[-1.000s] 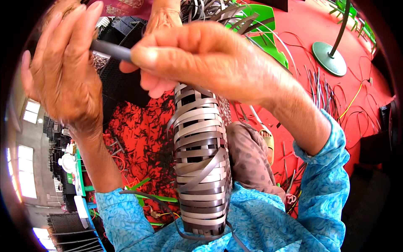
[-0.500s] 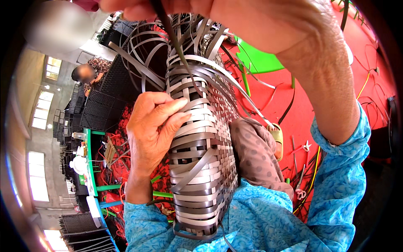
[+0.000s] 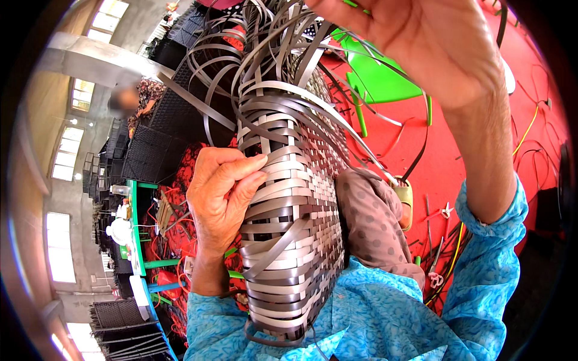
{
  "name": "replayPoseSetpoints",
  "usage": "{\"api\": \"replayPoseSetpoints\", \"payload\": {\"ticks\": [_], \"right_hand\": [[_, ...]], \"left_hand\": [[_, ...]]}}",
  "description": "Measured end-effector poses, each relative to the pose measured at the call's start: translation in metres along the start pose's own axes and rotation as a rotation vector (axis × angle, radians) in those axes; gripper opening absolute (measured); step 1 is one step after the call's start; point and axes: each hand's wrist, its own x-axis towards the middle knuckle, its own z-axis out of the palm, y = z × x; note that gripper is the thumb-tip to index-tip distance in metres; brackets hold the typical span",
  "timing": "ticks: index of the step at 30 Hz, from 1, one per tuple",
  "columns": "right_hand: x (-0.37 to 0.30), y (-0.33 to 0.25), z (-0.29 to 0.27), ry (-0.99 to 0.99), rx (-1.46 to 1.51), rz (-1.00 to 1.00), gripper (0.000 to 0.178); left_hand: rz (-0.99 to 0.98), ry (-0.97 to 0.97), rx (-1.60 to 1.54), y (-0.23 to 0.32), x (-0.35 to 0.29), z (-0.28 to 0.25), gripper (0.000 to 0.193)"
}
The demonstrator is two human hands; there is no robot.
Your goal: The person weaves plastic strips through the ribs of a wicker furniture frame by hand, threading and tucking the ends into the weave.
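A long woven basket body (image 3: 325, 198) of flat grey, silver and dark plastic strips runs from my lap away from me. Along its left side, my left hand (image 3: 220, 189) is closed in a pinch, thumb and forefinger on a grey strip (image 3: 282, 151) of the rounded edge. My right hand (image 3: 421, 48) is raised at the upper right, palm in view, over the loose strip ends; the frame's upper edge cuts off most of its fingers, so what they hold is hidden. Loose strips (image 3: 289, 42) curl out of the far end.
A green plastic stool (image 3: 379, 78) stands on the red floor (image 3: 415, 153) beyond my knee. Pliers (image 3: 446, 210), scissors (image 3: 435, 278) and cords lie right. At left are a green-edged table (image 3: 133, 222), dark woven panels (image 3: 159, 141) and a person (image 3: 147, 102) farther off.
My right hand has moved right, and the dark strip that hung across the weave is gone from there. My left hand has shifted slightly down, still pinching at the edge.
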Motion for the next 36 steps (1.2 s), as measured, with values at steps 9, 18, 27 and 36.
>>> {"api": "replayPoseSetpoints", "payload": {"ticks": [9, 18, 27, 36], "right_hand": [[-0.009, 0.007, -0.027, -0.025, 0.021, 0.099, 0.031], [-0.015, 0.029, -0.012, -0.102, -0.631, 0.218, 0.038], [-0.019, 0.034, 0.005, -0.153, -1.343, 0.309, 0.021], [-0.025, -0.015, 0.01, 0.117, -1.169, 0.14, 0.021]], "left_hand": [[0.0, 0.09, -0.038, -0.002, -0.007, 0.003, 0.021], [-0.034, 0.124, -0.031, 0.0, -0.012, 0.003, 0.02], [-0.047, 0.238, -0.157, -0.008, -0.022, 0.008, 0.017], [-0.052, 0.307, -0.274, -0.012, -0.028, 0.014, 0.018]]}}
